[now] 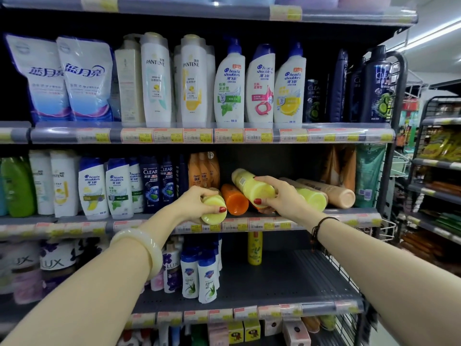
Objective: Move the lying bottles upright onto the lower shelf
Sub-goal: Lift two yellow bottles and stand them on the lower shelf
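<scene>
One yellow bottle (255, 248) stands upright on the lower shelf (287, 278), apparently placed already. Left hand (199, 203) fingers grip a lying yellow-based bottle (214, 213); right hand (277, 196) fingers clasp a second lying bottle (249, 184), and about three more (324, 193) remain.

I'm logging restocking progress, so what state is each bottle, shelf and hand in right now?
Left hand: closed around a lying yellow bottle.
Right hand: gripping a second yellow bottle, tilted.
Orange bottle: lying down, untouched.
Third yellow bottle: lying.
Beige bottle: lying.
Lower shelf: mostly bare at right, one yellow bottle upright.
</scene>
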